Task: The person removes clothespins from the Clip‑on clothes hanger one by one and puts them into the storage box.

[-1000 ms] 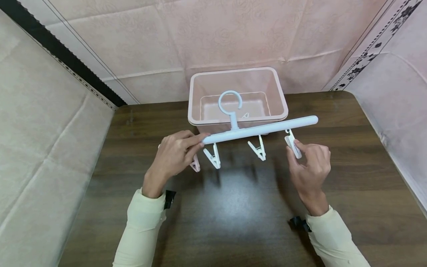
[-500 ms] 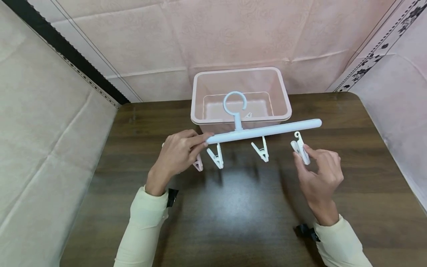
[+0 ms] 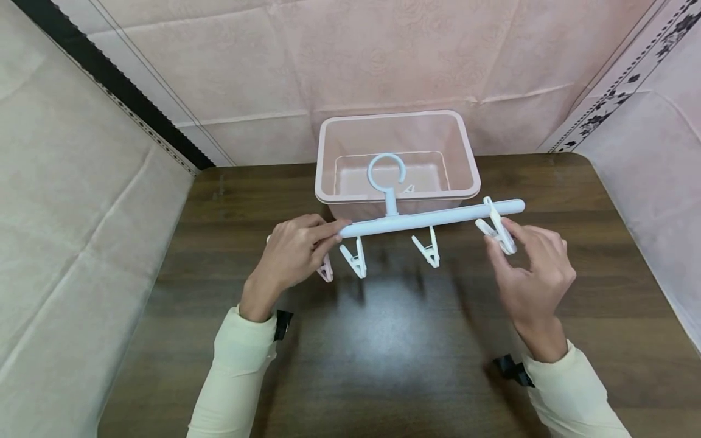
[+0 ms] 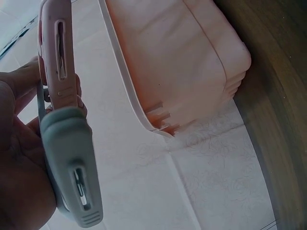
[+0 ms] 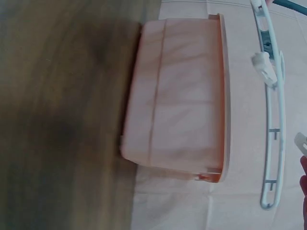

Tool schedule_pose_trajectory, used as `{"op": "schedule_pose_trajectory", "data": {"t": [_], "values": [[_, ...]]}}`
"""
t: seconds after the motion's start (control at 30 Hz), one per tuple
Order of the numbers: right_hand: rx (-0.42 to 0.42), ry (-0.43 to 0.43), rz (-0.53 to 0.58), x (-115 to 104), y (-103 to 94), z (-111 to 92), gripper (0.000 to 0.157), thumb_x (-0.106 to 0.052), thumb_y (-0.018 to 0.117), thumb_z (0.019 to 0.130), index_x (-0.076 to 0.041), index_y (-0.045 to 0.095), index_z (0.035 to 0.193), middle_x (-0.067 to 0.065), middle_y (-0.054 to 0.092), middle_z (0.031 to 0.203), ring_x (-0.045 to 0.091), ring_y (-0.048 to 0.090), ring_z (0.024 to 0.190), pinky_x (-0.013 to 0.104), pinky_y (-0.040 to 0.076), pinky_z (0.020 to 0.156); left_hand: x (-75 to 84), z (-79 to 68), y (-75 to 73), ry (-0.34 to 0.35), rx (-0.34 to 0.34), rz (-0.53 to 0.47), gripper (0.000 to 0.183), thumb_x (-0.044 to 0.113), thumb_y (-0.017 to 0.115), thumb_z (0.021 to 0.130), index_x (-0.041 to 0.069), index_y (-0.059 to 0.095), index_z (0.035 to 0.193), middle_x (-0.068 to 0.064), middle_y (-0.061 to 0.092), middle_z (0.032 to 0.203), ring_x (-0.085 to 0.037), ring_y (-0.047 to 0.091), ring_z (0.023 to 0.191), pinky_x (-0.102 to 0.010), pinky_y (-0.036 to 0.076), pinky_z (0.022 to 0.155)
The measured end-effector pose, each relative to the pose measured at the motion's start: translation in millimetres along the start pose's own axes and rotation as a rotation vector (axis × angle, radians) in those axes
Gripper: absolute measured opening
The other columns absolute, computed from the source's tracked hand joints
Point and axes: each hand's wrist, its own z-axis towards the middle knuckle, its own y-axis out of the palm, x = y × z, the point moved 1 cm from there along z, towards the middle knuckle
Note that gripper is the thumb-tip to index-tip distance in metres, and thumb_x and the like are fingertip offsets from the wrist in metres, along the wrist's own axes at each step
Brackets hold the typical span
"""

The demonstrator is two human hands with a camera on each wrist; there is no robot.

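Note:
My left hand [image 3: 296, 258] grips the left end of a light blue hanger [image 3: 416, 222] whose hook points up. A pink clip [image 3: 325, 269] hangs beside my left fingers. Two white clips, one on the left [image 3: 356, 261] and one near the middle [image 3: 428, 248], dangle below the bar. My right hand [image 3: 537, 274] pinches another white clip [image 3: 502, 236] between thumb and fingertips; its hooked end overlaps the bar near the right tip. In the right wrist view, the bar's open underside [image 5: 269, 143] shows, with fingertips [image 5: 304, 179] and the pinched clip [image 5: 301, 141] at the edge.
Behind the hanger, a pale pink plastic bin [image 3: 465, 176] stands at the back of the dark wooden table [image 3: 378, 365]. A small white piece [image 3: 408, 189] lies in it. Patterned cloth [image 3: 400, 55] covers the back and both sides.
My right hand first drew the white clip down and right from the bar's underside, then raised it so its hook overlaps the bar's front. My left hand keeps its grip on the hanger.

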Motion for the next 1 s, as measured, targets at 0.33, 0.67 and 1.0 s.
{"op": "schedule_pose_trajectory", "data": {"t": [0.33, 0.67, 1.0], "values": [[-0.049, 0.017, 0.006, -13, 8.8, 24, 0.024, 0.0, 0.083, 0.07, 0.005, 0.077, 0.093, 0.021, 0.072, 0.082, 0.044, 0.06, 0.075, 0.024, 0.035, 0.078, 0.2, 0.2, 0.2, -0.011, -0.009, -0.001, 0.029, 0.011, 0.076, 0.09, 0.009, 0.075, 0.119, -0.002, 0.056, 0.069, -0.01, 0.038, 0.053, -0.027, 0.032, 0.046], [-0.17, 0.0, -0.011, -2, 18.8, 38, 0.024, -0.002, 0.085, 0.074, 0.004, 0.078, 0.096, 0.02, 0.071, 0.082, 0.041, 0.062, 0.078, 0.027, 0.037, 0.079, -0.2, 1.0, 1.1, -0.011, -0.014, 0.005, 0.029, 0.011, 0.075, 0.09, 0.01, 0.075, 0.119, -0.002, 0.055, 0.069, -0.01, 0.039, 0.053, -0.028, 0.033, 0.046], [-0.261, -0.005, 0.004, 8, 30.7, 45, 0.026, -0.005, 0.084, 0.078, 0.002, 0.078, 0.102, 0.018, 0.073, 0.086, 0.037, 0.063, 0.083, 0.034, 0.039, 0.079, 0.1, 0.8, 1.1, -0.013, -0.013, 0.014, 0.028, 0.012, 0.075, 0.091, 0.01, 0.075, 0.119, -0.003, 0.057, 0.07, -0.011, 0.04, 0.054, -0.029, 0.035, 0.047]]}}
